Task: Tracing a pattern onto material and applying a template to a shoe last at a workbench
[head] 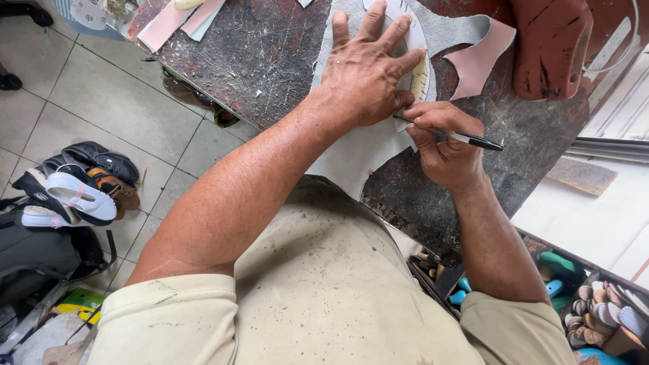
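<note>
The left hand (368,71) is pressed flat, fingers spread, on a white pattern (414,40) that lies over a grey leather sheet (351,152) on the scarred dark tabletop (263,54). The right hand (443,145) is closed in a writing grip around a black pen (466,138), its tip hidden under the left fingers at the pattern's edge; the left grip is open, clamped on nothing, only bearing down. Risks, as judged: if the left-hand pressure eases, the pattern could slide on the leather and the traced line would drift; the pen tip, crowded against the fingers, could ride up over the pattern edge or mark the skin; the sheet hangs past the tabletop's near edge toward the body, so a pull from the forearm could shift the whole stack. A pink leather piece (483,61) lies just beside the pattern at the right, touching the grey sheet, and a reddish wooden last (551,44) stands beyond it, apart from the hands. Packages, labels, signs: no readable label or sign is seen on the tabletop. At lower right a dark box (608,318) holds stacked soles in grey and tan, with teal and blue shapes beside it; at lower left a yellow-green flat package (78,301) lies on the floor near a pile of shoes (81,189).
</note>
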